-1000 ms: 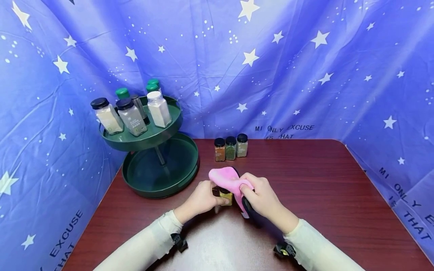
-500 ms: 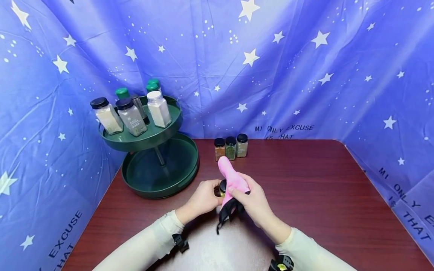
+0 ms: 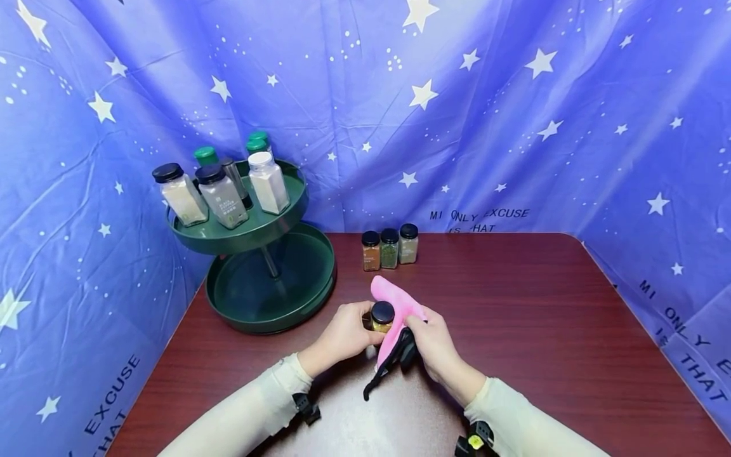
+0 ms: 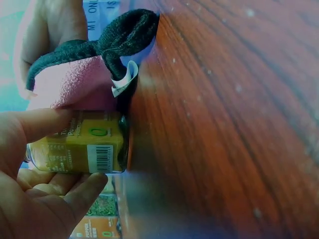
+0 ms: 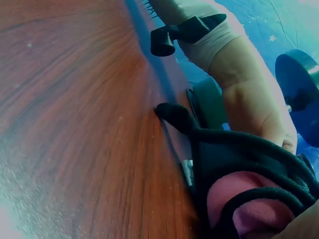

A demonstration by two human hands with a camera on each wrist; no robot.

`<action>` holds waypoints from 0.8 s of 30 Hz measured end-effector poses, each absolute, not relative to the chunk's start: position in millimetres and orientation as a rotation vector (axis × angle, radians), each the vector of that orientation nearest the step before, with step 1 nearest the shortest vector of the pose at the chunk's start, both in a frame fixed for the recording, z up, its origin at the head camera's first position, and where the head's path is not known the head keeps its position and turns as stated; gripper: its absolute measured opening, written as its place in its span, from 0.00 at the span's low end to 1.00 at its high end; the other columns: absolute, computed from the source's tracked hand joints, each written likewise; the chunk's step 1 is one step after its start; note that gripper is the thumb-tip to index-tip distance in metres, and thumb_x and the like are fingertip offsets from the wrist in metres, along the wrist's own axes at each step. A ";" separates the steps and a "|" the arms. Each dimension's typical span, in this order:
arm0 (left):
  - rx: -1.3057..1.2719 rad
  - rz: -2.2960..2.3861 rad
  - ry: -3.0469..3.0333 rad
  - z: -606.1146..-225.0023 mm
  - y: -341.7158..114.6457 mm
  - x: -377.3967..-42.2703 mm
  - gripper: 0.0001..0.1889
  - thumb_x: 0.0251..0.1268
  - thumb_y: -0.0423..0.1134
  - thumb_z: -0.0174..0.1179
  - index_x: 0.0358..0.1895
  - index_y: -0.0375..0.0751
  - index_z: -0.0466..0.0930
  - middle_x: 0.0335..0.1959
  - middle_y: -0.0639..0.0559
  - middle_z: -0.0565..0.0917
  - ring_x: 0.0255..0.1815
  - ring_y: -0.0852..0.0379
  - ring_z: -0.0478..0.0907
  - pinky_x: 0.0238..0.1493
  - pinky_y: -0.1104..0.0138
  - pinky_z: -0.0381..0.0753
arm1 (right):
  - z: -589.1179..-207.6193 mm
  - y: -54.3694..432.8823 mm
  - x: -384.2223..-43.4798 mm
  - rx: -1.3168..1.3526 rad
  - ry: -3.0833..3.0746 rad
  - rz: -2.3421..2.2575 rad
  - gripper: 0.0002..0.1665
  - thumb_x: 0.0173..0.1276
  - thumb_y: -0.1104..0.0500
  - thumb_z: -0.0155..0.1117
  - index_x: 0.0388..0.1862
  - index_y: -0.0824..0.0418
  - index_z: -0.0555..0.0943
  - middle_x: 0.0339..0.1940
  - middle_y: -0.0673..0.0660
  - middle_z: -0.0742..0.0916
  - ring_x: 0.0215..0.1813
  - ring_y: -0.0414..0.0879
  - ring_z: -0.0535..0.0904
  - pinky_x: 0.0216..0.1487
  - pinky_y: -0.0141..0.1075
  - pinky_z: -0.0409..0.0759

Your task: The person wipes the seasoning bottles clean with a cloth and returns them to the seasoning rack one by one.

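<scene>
My left hand (image 3: 341,331) grips a small square spice jar (image 3: 382,313) with a black lid and yellow powder, upright just at the table. In the left wrist view, the thumb and fingers hold the yellow jar (image 4: 75,152) from opposite sides, and its barcode shows. My right hand (image 3: 438,346) pinches a pink fleecy cloth (image 3: 394,299) with black edging and a black loop, close against the jar's right side. The right wrist view shows the cloth's black trim (image 5: 234,149) hanging near the tabletop; the jar is hidden there.
A green two-tier round stand (image 3: 268,322) is at the left, with several jars such as a black-lidded pepper jar (image 3: 224,200) on its upper tier. Three black-lidded spice jars (image 3: 389,249) stand in a row at the table's back. A starry blue curtain (image 3: 365,95) surrounds the table.
My right hand shifted left and brought the cloth across the jar, then drew it slightly right. The jar's black lid, covered by the cloth before, now shows. My left hand stayed nearly still.
</scene>
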State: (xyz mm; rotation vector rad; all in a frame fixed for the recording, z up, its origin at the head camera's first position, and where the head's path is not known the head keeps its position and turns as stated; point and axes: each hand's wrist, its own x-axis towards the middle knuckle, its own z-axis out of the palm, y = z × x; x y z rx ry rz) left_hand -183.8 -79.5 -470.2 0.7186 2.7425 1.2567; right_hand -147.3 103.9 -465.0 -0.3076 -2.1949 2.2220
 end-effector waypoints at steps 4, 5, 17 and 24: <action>0.715 1.271 2.745 -469.7 -79.7 -183.9 0.15 0.48 0.42 0.79 0.40 0.47 0.86 0.31 0.62 0.87 0.34 0.66 0.81 0.39 0.70 0.80 | -459.5 105.5 -150.7 -0.344 -2.102 2.309 0.12 0.62 0.72 0.53 0.42 0.71 0.81 0.30 0.50 0.83 0.35 0.40 0.77 0.39 0.30 0.78; 0.708 1.274 2.742 -470.1 -79.9 -183.9 0.16 0.48 0.42 0.80 0.40 0.48 0.86 0.31 0.62 0.87 0.34 0.66 0.80 0.39 0.70 0.80 | -456.3 106.2 -151.0 -0.344 -2.059 2.340 0.11 0.62 0.72 0.53 0.41 0.71 0.80 0.30 0.50 0.83 0.35 0.39 0.78 0.40 0.30 0.78; 0.682 1.304 2.717 -470.7 -79.9 -183.0 0.18 0.48 0.45 0.81 0.42 0.49 0.87 0.33 0.63 0.88 0.34 0.67 0.81 0.39 0.70 0.80 | -449.9 111.1 -150.5 -0.334 -1.817 2.514 0.09 0.64 0.72 0.52 0.31 0.62 0.77 0.25 0.47 0.82 0.31 0.37 0.78 0.38 0.29 0.79; 0.695 1.309 2.733 -472.8 -79.0 -183.7 0.19 0.47 0.45 0.82 0.42 0.48 0.86 0.32 0.62 0.88 0.34 0.67 0.81 0.39 0.70 0.80 | -462.7 108.9 -153.0 -0.402 -1.928 2.525 0.07 0.64 0.71 0.52 0.37 0.65 0.77 0.25 0.48 0.83 0.28 0.37 0.79 0.34 0.29 0.80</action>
